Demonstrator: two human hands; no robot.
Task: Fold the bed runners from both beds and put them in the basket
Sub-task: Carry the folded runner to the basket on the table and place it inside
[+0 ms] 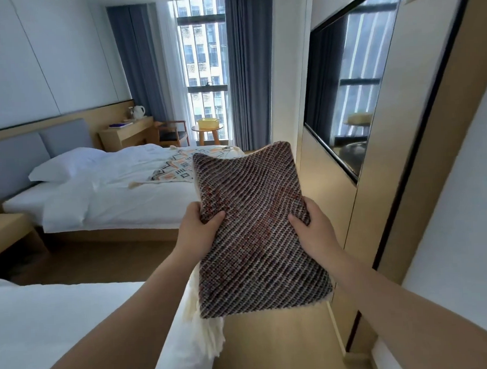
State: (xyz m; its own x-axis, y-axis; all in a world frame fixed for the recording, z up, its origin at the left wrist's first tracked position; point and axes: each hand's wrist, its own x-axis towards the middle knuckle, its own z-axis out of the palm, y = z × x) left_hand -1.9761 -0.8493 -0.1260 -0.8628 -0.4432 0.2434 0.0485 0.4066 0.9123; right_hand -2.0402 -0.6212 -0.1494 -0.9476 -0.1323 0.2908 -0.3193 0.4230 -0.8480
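I hold a folded dark woven bed runner (255, 223) with brown and orange flecks in front of me, above the foot of the near bed (61, 326). My left hand (199, 228) grips its left edge and my right hand (311, 226) grips its right edge. Cream fringe hangs under the fold at the lower left. A second runner (177, 166), pale with an orange and black geometric print, lies spread across the foot of the far bed (103, 201). The yellow basket (208, 123) stands on a small round table (206, 131) by the window.
A dark wall panel (352, 90) and wooden wall run along the right of the aisle. A wooden chair (173, 133) and a desk (125, 133) with a kettle stand beyond the far bed. A bedside table (7, 233) sits at left between the beds.
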